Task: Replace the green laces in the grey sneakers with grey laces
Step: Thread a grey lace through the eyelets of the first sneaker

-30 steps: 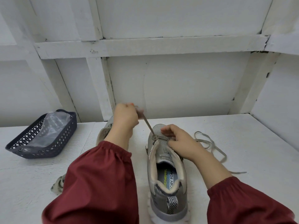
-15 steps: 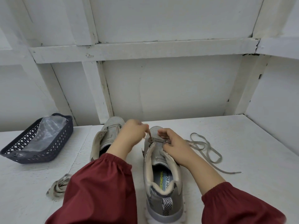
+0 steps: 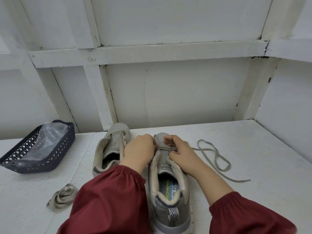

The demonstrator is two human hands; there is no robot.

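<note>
Laced sneaker [image 3: 168, 184] at tabletop [image 3: 263, 149] near edge, centre | right hand [image 3: 181, 150] grip pinching grey lace [image 3: 243, 181] at the eyelets, tail trailing right | left hand [image 3: 138, 149] curled alongside, grip hidden, can't tell | second sneaker [image 3: 110, 147] just left

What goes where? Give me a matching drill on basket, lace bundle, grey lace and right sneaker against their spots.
Things:
1. basket
2. lace bundle
3. grey lace
4. right sneaker

Spots:
A. trails off to the right
B. far left, holds a plastic bag
C. centre, insole text showing
D. near left, by the sleeve

Pairs: 1-B, 2-D, 3-A, 4-C
</note>
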